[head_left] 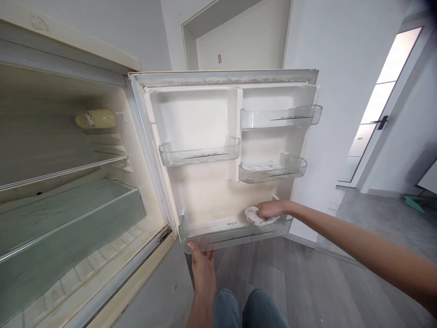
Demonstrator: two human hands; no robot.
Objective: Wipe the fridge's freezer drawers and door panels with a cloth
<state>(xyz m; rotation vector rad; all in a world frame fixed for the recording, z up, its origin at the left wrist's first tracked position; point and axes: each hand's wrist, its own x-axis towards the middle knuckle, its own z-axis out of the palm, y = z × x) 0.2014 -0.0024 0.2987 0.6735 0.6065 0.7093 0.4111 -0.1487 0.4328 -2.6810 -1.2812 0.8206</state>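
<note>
Bottom bin: The clear bottom bin (218,240) spans the foot of the open refrigerator door (201,191), with you working at both its ends.
Cloth risk: Your white cloth (254,216) could catch a loose fold on the bin's rim; a hard pull from there may lift or unseat the bin.
Bin risk: Should the bin slip free, your left hand (204,266), set at its hinge-side end only, would likely leave the far end to tip toward the grey floor (246,264) below it.
Door risk: A strong push from your right hand (271,209), near the bin's end away from the hinge, could swing the door, as no prop shows there.
Right fingers: You hold them curled closed over the bunched cloth, which lies beneath them and spills out toward the bin's hinge side.
Left fingers: Your thumb rests on the bin's outer face, the other fingers at its lower edge; whether they squeeze or merely steady it, you cannot tell from this angle.
Cloth position: It sits at the bin's mouth, well apart from your left fingers; its contact with the rim is unclear.
</note>
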